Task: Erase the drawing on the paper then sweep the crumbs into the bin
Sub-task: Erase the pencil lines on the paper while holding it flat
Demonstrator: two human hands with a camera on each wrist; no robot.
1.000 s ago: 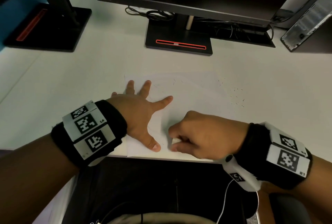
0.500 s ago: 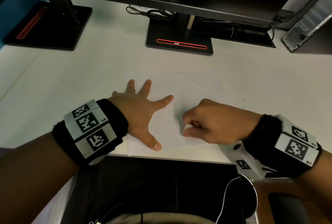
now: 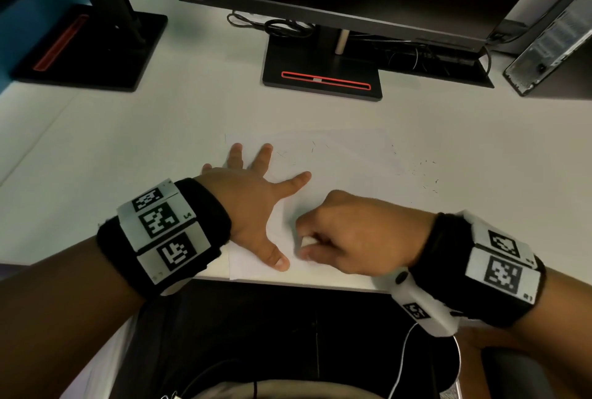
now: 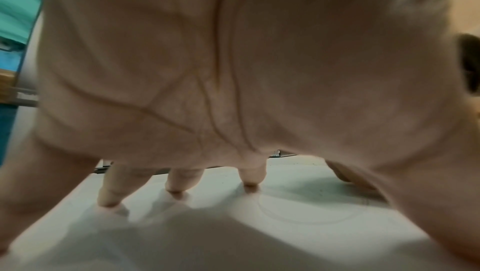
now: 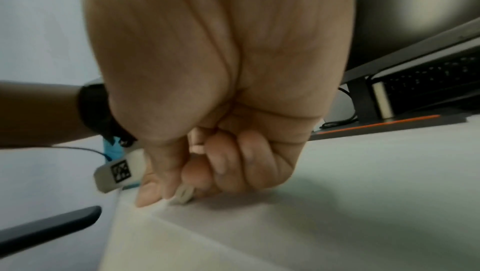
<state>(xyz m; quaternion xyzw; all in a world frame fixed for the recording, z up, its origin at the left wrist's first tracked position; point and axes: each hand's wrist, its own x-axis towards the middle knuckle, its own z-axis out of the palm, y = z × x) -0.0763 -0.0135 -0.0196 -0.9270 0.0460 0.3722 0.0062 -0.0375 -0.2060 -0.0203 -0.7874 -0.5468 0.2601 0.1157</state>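
A white sheet of paper [image 3: 339, 158] lies on the white desk [image 3: 128, 149] near its front edge. My left hand [image 3: 256, 193] presses flat on the paper's left part with fingers spread. In the left wrist view a faint curved pencil line [image 4: 306, 219] shows on the paper beyond my fingertips [image 4: 250, 186]. My right hand [image 3: 352, 232] pinches a small white eraser [image 3: 308, 241] between thumb and fingers and holds it against the paper's near part; the eraser [image 5: 184, 194] shows below the curled fingers. Dark eraser crumbs [image 3: 427, 174] lie scattered right of the paper.
A monitor on a black stand [image 3: 322, 75] rises behind the paper, with cables [image 3: 275, 25] beside it. A second black stand [image 3: 86, 46] is at the far left and a computer case [image 3: 551, 43] at the far right. The desk's front edge runs just below my hands.
My right hand with the eraser moved up and to the right over the paper, then came back down and left toward the left thumb. The left hand stayed put.
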